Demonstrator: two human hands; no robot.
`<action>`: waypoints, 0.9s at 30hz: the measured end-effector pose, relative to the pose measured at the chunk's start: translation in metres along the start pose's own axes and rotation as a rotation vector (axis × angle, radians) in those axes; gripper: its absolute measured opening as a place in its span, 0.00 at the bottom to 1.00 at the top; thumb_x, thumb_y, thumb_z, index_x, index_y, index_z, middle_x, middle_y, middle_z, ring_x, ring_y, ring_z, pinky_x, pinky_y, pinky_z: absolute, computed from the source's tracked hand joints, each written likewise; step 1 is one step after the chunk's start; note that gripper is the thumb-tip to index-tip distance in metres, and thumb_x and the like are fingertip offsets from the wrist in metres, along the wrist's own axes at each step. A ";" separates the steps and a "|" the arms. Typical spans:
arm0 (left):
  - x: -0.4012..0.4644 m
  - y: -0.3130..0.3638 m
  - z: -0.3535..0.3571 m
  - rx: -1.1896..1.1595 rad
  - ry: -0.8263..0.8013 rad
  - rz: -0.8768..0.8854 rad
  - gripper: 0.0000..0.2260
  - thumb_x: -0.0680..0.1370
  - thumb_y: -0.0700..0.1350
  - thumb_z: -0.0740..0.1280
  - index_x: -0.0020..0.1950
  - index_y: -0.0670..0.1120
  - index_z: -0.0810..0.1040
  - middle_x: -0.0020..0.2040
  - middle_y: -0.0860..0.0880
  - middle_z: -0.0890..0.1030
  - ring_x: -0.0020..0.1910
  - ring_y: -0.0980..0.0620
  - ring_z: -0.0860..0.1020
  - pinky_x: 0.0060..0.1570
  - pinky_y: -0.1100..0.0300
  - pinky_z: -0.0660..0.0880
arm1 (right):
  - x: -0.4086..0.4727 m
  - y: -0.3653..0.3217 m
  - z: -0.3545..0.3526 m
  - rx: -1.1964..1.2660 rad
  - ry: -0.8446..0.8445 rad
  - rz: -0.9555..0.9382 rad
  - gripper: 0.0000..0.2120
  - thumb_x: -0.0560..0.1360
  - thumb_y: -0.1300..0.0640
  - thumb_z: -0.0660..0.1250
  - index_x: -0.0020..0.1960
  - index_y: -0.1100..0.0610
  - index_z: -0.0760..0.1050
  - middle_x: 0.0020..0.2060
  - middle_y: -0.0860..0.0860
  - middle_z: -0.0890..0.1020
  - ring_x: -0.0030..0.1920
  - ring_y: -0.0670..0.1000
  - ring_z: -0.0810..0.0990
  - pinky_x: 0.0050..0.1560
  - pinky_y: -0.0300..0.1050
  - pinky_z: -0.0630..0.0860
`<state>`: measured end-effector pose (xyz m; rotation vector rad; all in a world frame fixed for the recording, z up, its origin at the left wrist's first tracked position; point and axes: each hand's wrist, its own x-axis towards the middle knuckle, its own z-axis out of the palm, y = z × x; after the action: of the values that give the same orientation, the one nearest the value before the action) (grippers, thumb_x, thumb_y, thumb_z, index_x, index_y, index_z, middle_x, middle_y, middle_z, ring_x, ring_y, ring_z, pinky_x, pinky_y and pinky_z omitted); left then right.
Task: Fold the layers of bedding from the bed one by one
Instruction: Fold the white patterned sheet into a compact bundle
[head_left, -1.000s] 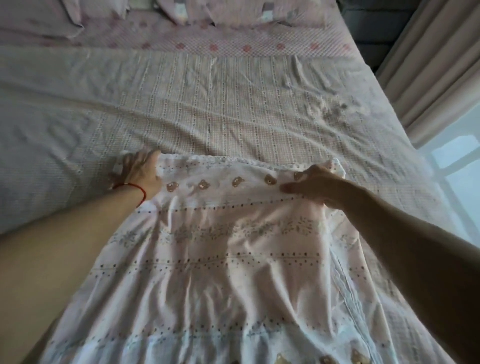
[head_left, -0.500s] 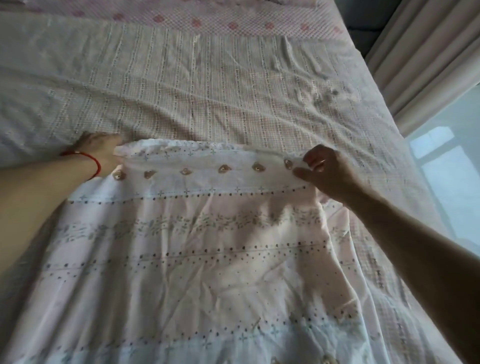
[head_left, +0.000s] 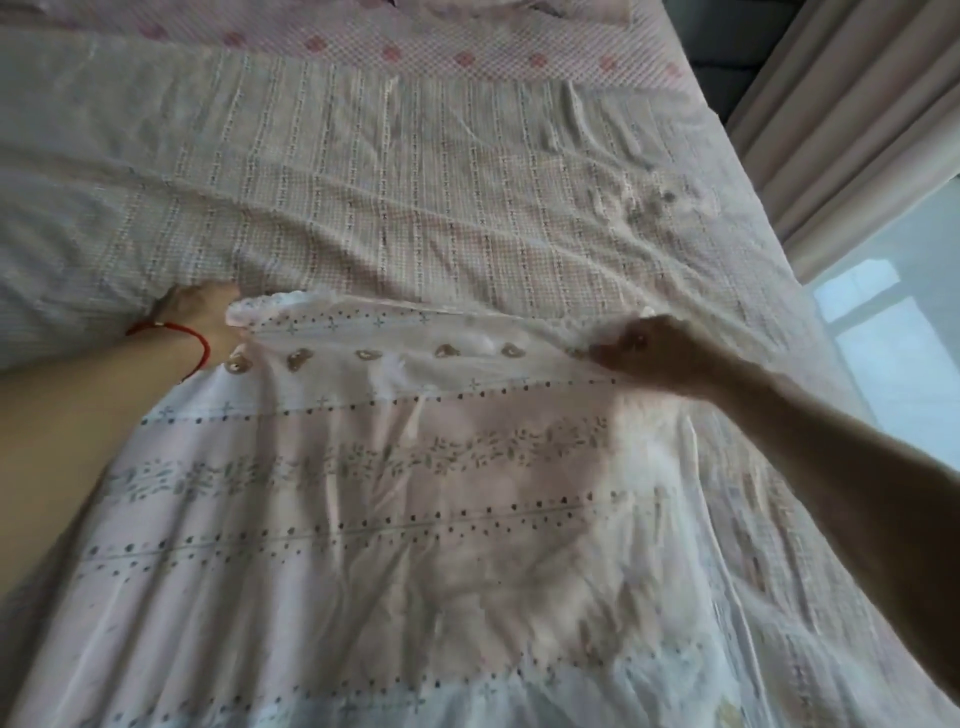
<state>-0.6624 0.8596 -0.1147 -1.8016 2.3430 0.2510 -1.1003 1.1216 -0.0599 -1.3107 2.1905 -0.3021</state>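
Note:
A white sheet (head_left: 415, 519) printed with rows of dots, leafy bands and small brown hearts lies over the near half of the bed, its far edge folded over. My left hand (head_left: 202, 317), with a red string at the wrist, grips the left end of that far edge. At the right end of the same edge, my right hand (head_left: 654, 358) pinches the cloth. Beneath it a beige checked cover (head_left: 415, 197) with pale stripes spreads across the bed, creased at the right.
A pink dotted sheet (head_left: 415, 47) and pillows lie at the head of the bed. Beige curtains (head_left: 852, 119) hang at the right, beside a bright glossy floor (head_left: 904, 332). The bed's right edge runs diagonally past my right arm.
Both hands have stayed on the sheet's far corners. The far edge has been drawn a little wider and flatter, and my view has shifted slightly.

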 end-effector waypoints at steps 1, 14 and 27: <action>-0.006 0.005 -0.007 -0.033 -0.026 -0.026 0.15 0.76 0.51 0.73 0.56 0.43 0.77 0.61 0.37 0.79 0.58 0.35 0.77 0.55 0.47 0.75 | -0.002 0.002 0.011 -0.052 -0.052 0.002 0.25 0.71 0.28 0.66 0.41 0.51 0.79 0.39 0.49 0.82 0.40 0.48 0.79 0.38 0.45 0.73; -0.015 0.001 -0.028 -0.171 -0.121 0.020 0.15 0.77 0.49 0.73 0.40 0.45 0.70 0.42 0.44 0.75 0.43 0.43 0.73 0.41 0.55 0.64 | 0.021 -0.002 0.017 -0.021 -0.064 -0.036 0.11 0.68 0.48 0.81 0.44 0.49 0.82 0.45 0.51 0.82 0.50 0.54 0.81 0.45 0.45 0.73; -0.003 0.004 -0.058 -0.153 -0.076 0.092 0.18 0.75 0.47 0.75 0.60 0.39 0.79 0.54 0.36 0.79 0.51 0.38 0.77 0.51 0.49 0.74 | 0.054 -0.019 -0.034 -0.268 0.028 -0.233 0.09 0.68 0.54 0.81 0.44 0.51 0.83 0.39 0.48 0.81 0.45 0.55 0.80 0.47 0.45 0.71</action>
<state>-0.6679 0.8494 -0.0579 -1.7168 2.4151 0.5159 -1.1260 1.0623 -0.0423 -1.7227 2.1583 -0.1170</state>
